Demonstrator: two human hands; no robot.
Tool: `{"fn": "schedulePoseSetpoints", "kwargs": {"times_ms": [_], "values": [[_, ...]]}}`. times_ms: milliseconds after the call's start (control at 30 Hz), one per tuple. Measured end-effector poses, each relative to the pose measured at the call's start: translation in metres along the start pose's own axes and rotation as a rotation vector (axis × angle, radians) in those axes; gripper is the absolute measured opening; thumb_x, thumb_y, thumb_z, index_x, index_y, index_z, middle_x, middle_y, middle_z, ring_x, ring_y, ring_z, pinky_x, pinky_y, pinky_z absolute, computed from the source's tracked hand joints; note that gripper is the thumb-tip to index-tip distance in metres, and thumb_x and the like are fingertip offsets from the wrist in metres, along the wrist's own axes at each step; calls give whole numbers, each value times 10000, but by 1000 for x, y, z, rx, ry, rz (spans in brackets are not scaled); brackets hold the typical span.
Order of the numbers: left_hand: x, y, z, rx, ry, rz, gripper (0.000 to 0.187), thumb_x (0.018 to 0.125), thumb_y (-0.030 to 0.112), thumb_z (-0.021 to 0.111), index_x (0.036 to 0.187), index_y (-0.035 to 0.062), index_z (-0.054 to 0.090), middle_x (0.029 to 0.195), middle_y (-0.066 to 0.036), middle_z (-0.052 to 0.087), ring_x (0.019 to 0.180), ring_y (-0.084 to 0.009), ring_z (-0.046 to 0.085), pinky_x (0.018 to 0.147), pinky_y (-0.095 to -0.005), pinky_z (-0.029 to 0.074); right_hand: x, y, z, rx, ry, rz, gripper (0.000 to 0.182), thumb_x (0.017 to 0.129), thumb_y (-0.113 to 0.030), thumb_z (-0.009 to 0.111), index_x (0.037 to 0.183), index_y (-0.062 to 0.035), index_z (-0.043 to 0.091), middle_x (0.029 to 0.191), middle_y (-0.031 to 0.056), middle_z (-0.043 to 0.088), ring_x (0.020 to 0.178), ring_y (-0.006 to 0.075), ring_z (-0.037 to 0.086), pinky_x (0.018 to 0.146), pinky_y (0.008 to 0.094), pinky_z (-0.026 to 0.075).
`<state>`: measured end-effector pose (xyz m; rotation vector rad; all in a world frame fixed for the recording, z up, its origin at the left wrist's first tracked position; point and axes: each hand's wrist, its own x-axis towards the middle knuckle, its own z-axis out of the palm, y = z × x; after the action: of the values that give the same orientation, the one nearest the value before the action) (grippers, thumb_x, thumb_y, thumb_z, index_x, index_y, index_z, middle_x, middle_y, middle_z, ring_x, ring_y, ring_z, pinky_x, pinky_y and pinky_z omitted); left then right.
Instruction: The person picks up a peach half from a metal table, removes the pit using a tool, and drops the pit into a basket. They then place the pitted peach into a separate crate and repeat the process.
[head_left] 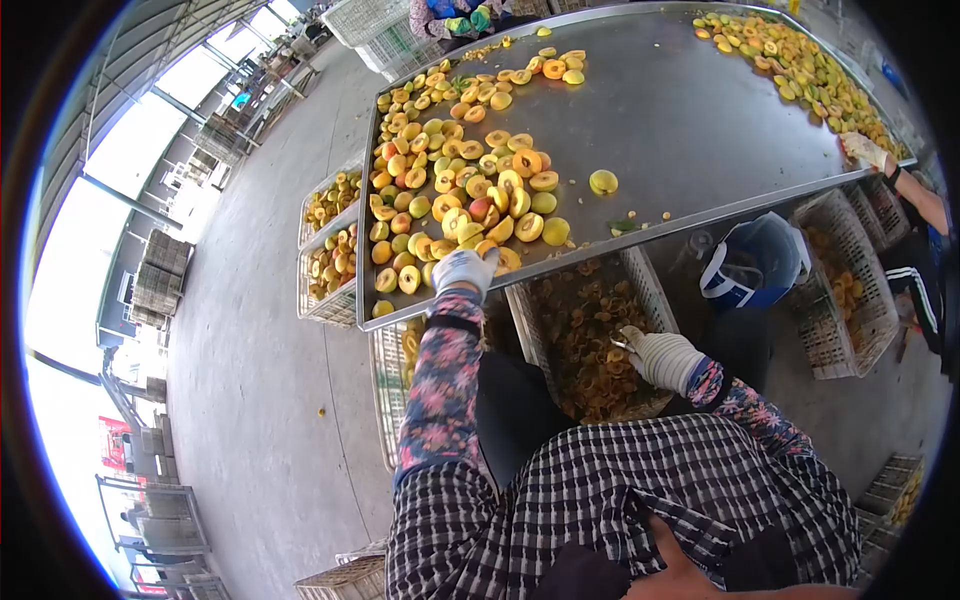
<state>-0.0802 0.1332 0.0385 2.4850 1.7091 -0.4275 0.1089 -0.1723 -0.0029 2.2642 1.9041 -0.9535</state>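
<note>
My left hand [465, 270], in a white glove, is at the near left edge of the metal table [640, 130], against a heap of halved yellow peaches [480, 190]. A peach half [507, 262] lies beside its thumb. Its fingertips are hidden behind the back of the hand, so whether they grip a fruit does not show. In a ribbed white glove, my right hand [665, 360] is closed around a small metal tool [622, 343] with a curved end. Below that hand, a plastic crate [655, 290] holds brownish peach pits and scraps [595, 340].
Crates of peaches [335, 255] stand left of the table. A blue bucket [755, 262] and another crate [850, 290] are at right. A co-worker's gloved hand [865, 150] touches the far-right fruit pile [800, 75]. Another person [460, 20] sits beyond. A bare hand [670, 575] shows at the bottom.
</note>
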Motion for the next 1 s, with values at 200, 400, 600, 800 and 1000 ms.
{"fn": "schedulePoseSetpoints", "kwargs": {"times_ms": [200, 400, 600, 800, 1000], "values": [[22, 40, 5, -3, -20, -7, 701, 784, 676, 650, 1208, 119, 691, 1244, -111, 671, 1143, -280, 638, 934, -409, 501, -2, 6, 5, 83, 33, -69, 455, 953, -278, 542, 1331, -37, 462, 886, 203, 692, 841, 404, 670, 753, 474, 518], [44, 37, 54, -995, 164, 120, 628, 744, 279, 857, 1232, 31, 548, 1139, -164, 666, 1080, -305, 647, 924, -407, 520, -2, 3, -4, 229, 87, -55, 420, 950, -304, 573, 1248, -21, 487, 877, 226, 678, 849, 412, 663, 761, 487, 505], [-35, 54, 16, -2532, -250, 393, 300, 969, 102, 580, 1258, 40, 528, 1294, -121, 542, 1115, -362, 612, 961, -496, 550, -12, -15, -36, 591, 368, -307, 370, 967, -302, 589, 1167, -7, 492, 822, 232, 657, 824, 421, 656, 722, 458, 499], [-103, 94, 3, -2652, -315, 482, 534, 1016, 540, 442, 1196, 57, 585, 1168, -98, 633, 1074, -276, 616, 973, -431, 507, -16, -56, -82, 401, 714, -413, 298, 954, -262, 616, 1073, -13, 504, 779, 222, 645, 749, 402, 667, 643, 464, 504], [-129, 99, 6, -2354, -54, 527, 570, 1048, 529, 360, 1245, 24, 538, 1178, -127, 611, 1062, -245, 611, 983, -369, 494, -5, -68, -82, 83, 830, -416, 319, 940, -267, 629, 1035, 15, 513, 742, 190, 650, 668, 388, 661, 565, 455, 526]]}}
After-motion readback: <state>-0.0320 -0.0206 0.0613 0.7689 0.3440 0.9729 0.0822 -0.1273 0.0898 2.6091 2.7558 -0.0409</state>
